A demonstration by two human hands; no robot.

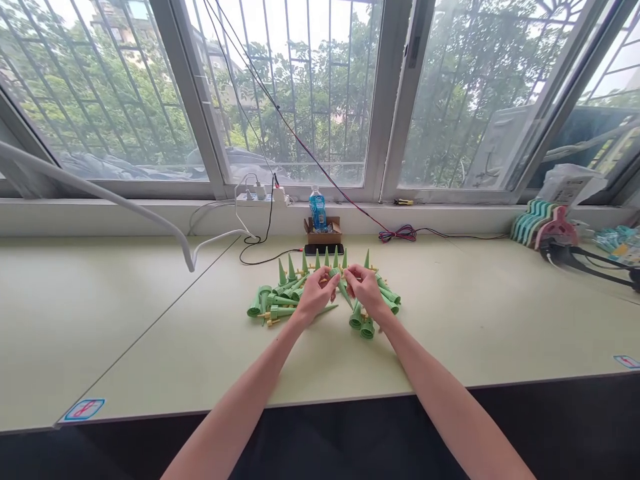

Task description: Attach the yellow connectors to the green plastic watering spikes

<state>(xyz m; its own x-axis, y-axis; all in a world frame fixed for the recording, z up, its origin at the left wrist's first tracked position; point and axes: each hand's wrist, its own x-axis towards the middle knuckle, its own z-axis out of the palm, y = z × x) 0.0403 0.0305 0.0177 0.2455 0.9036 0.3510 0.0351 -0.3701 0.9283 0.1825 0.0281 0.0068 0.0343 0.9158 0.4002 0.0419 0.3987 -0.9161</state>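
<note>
My left hand is closed on a green plastic watering spike, whose wide end shows at the fingertips and whose point slants down between my hands. My right hand pinches close beside that wide end; its fingertips hide whatever is in them. Behind my hands, several green spikes stand upright in a row with yellow valves. More spikes lie in a heap left of my left hand. Under and right of my right hand are several green pieces with round open ends.
A black phone on a cable lies behind the row, before a small cardboard box and a blue bottle. Coiled wire rests near the sill. Pastel hangers stand far right. A white arm crosses the left.
</note>
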